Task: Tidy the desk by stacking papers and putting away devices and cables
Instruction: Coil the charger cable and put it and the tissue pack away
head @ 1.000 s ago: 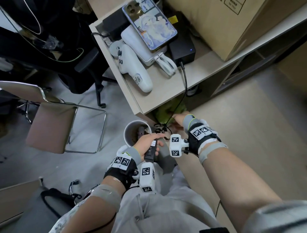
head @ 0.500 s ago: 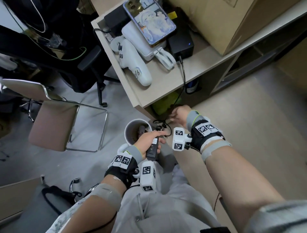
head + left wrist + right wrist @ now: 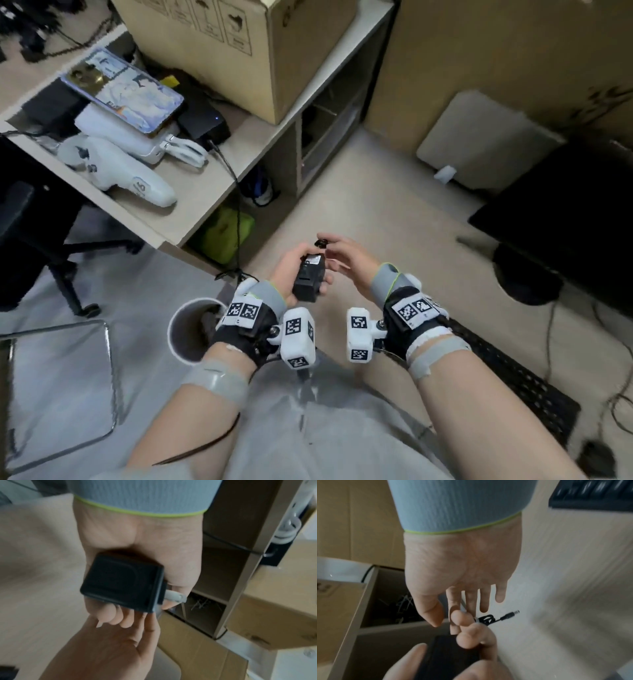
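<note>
My left hand (image 3: 295,263) grips a black power adapter (image 3: 309,279) upright in front of my lap, fingers curled round its body. In the left wrist view the adapter (image 3: 120,584) fills the palm, and a grey plug end sticks out on its right side. A small coiled black cable (image 3: 321,244) with a barrel plug (image 3: 510,615) sits at the adapter's top, by my left fingertips. My right hand (image 3: 342,255) hovers just right of it with fingers nearly straight, the index finger reaching over the coil. I cannot see the right hand pinching anything.
A low shelf (image 3: 205,205) on the left carries a phone (image 3: 123,89), a white controller (image 3: 120,174), a black box (image 3: 202,120) with a cable hanging down, and a cardboard box (image 3: 239,44). A white cup (image 3: 178,329) stands by my left wrist. A keyboard (image 3: 513,377) and monitor (image 3: 565,219) sit at right.
My right hand has pulled back from under the shelf edge and come up beside the left. The left hand has lifted the adapter and tilted it upright. My head has turned right.
</note>
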Motion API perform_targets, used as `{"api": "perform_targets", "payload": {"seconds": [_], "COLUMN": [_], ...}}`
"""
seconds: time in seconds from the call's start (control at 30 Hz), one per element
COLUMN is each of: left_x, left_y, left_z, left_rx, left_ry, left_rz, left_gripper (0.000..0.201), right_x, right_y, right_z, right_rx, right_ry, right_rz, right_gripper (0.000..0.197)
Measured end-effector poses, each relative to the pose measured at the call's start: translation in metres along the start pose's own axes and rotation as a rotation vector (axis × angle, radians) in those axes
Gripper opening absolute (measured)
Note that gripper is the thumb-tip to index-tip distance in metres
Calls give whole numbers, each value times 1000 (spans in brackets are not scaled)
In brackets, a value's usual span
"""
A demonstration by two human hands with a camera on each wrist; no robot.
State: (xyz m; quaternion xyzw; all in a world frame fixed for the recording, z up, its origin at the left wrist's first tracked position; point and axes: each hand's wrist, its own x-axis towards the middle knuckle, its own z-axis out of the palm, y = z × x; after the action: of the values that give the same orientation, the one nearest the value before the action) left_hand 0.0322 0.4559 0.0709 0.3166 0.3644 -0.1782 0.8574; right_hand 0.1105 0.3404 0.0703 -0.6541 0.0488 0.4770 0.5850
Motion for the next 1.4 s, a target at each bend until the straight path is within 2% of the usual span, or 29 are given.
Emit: {"api": "perform_targets", "payload": {"seconds": [0.07,0.13,0.2,0.27,0.37,0.43,0.5,0.63,0.7,0.77,0.83,0.9,0.97,1.07,1.17,1.27,1.4], "left_x": [1,1,4,7,12,13,20,30,32,36,38,42,51,64,74,79,89], "left_y": [-3,-8,-12,-12,-15,-17,-24,-35,-36,-36,-32,-24,-11,9,27,40,57], "left_z": [19,41,58,70,92,98,107,115,114,112,116,120,118,117,115,107,88], "left_rx": [109,159,172,165,132,88,102,199,352,485,524,504,465,497,493,425,401], "left_ry": [-52,-79,-66,-52,-1,21,35,150,188,167,107,108,154,170,153,117,153], "left_rz": [-31,-33,-48,-37,23,60,144,258,203,119,86,125,215,329,317,257,233], "left_gripper": [26,31,37,40,33,25,21,12,19,29,31,29,27,27,24,26,25], "right_x": [-15,-27,-37,-43,-45,-42,-40,-36,-34,-32,-29,-24,-19,-12,6,25,54], "right_y": [2,5,9,10,10,7,2,-1,-3,-10,-21,-30,-39,-50,-60,-62,-62], "right_z": [-14,-31,-47,-63,-93,-104,-119,-133,-134,-134,-134,-133,-128,-115,-105,-102,-91], "right_rx": [54,86,101,119,182,231,272,320,364,430,486,525,421,130,41,-44,-20], "right_ry": [65,58,76,159,281,270,262,217,199,175,158,148,97,33,32,66,136], "right_rz": [-20,-45,-61,-89,-125,-147,-158,-120,-100,-111,-130,-127,-121,-127,-164,-214,-168], "right_gripper": [20,19,23,15,10,8,16,27,30,31,32,36,33,20,26,23,42]}}
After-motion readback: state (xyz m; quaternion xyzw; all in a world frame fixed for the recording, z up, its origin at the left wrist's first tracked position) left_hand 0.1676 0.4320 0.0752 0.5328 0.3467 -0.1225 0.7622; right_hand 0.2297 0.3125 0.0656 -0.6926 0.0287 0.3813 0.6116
